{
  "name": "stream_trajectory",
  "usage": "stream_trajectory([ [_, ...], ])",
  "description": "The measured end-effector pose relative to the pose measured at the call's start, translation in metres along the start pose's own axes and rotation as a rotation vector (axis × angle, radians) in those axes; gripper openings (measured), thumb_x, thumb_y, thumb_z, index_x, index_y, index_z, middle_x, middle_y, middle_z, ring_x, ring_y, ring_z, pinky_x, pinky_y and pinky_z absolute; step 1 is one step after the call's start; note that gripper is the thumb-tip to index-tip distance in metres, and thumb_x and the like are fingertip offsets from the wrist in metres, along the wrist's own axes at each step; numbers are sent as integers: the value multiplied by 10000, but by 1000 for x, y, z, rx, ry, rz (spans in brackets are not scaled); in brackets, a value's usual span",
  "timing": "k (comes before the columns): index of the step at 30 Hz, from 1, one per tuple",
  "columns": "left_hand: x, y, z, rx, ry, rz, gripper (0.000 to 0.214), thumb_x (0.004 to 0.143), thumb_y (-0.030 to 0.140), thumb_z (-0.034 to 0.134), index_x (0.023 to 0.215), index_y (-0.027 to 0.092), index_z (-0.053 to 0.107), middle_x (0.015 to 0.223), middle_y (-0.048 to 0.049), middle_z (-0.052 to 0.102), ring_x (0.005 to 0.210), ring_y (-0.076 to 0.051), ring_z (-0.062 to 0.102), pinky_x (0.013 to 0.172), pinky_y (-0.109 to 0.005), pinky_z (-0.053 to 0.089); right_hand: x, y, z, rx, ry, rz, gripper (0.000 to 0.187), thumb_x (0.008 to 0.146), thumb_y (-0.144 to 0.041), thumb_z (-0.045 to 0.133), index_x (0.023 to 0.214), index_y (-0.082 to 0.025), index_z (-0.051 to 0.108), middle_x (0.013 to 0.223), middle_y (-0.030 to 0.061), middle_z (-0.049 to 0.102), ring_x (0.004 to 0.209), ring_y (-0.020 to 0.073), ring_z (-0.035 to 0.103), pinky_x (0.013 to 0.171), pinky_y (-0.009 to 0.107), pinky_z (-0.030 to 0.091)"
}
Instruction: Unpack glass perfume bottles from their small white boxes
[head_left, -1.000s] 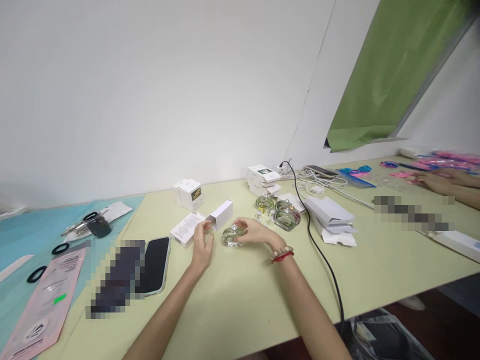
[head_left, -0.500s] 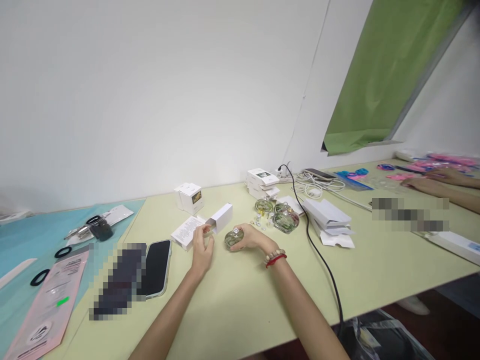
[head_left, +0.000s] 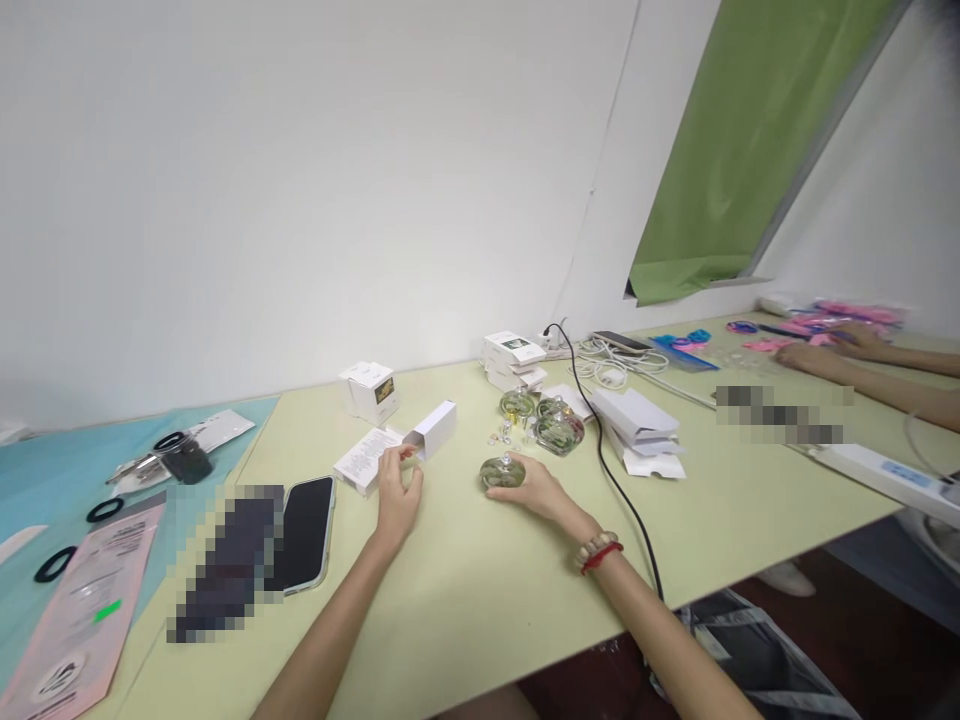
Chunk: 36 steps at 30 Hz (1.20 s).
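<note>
My right hand [head_left: 536, 490] is closed around a small round green glass bottle [head_left: 500, 476] with a clear knob on top, held upright at table height. My left hand [head_left: 397, 500] rests at the table with thumb and fingers apart and curled. Its fingertips are beside the open end of a white carton [head_left: 436, 430] lying on its side; whether they touch it I cannot tell. Just behind that hand lies a flat white printed box [head_left: 366, 460]. Beyond my right hand stand more green glass bottles [head_left: 559, 432], with several small clear pieces [head_left: 504, 434] beside them.
White boxes [head_left: 369, 392] and another stack [head_left: 510, 360] stand near the wall. Folded white cartons [head_left: 637, 425] lie right of a black cable [head_left: 611, 450]. A phone [head_left: 304, 535] lies at left, a dark jar [head_left: 184, 458] beyond. Another person's hands [head_left: 806, 358] work at far right.
My right hand has moved the green bottle to the right, away from my left hand. The left hand stays by the carton. The whole view has shifted slightly.
</note>
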<state>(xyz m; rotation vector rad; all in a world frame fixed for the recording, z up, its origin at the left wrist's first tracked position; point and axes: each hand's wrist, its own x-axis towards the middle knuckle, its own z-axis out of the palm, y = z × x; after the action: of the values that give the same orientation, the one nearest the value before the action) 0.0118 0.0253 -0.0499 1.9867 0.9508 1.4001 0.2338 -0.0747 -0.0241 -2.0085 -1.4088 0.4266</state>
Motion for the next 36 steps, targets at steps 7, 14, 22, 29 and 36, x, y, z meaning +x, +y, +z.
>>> stream_trajectory([
  [7, 1, 2, -1, 11, -3, -8, 286, 719, 139, 437, 998, 189, 473, 974, -43, 488, 956, -173, 443, 870, -343, 360, -6, 28, -25, -123, 126, 155, 811, 589, -598, 621, 1232, -140, 437, 1177, 137, 540, 1068, 314, 509, 906, 438, 386],
  [14, 1, 1, 0, 19, 6, -3, 284, 712, 135, 427, 987, 185, 478, 960, -47, 488, 948, -175, 444, 863, -346, 366, -4, 41, -33, -218, 310, 218, 706, 649, -585, 569, 1176, -135, 438, 1024, 153, 601, 935, 308, 568, 764, 382, 430],
  [22, 1, 3, -1, 41, 23, 11, 249, 712, 145, 424, 951, 179, 480, 945, -55, 496, 942, -185, 449, 839, -347, 375, -1, 48, -27, -238, 508, 210, 654, 635, -605, 554, 1089, -159, 403, 979, 112, 566, 869, 276, 556, 690, 356, 417],
  [29, 0, 4, -1, 60, 15, 12, 229, 735, 144, 417, 953, 190, 471, 953, -39, 488, 957, -171, 439, 857, -336, 367, -5, 53, -28, -183, 611, 138, 802, 591, -543, 626, 1239, -205, 295, 1254, 126, 388, 1030, 266, 490, 758, 346, 413],
  [36, 0, 2, 1, 41, 3, 32, 242, 728, 130, 419, 958, 182, 475, 962, -50, 490, 964, -177, 443, 863, -337, 365, 2, 53, -24, -213, 580, 124, 742, 680, -528, 562, 1266, -174, 278, 1236, 125, 439, 1071, 260, 477, 808, 341, 394],
])
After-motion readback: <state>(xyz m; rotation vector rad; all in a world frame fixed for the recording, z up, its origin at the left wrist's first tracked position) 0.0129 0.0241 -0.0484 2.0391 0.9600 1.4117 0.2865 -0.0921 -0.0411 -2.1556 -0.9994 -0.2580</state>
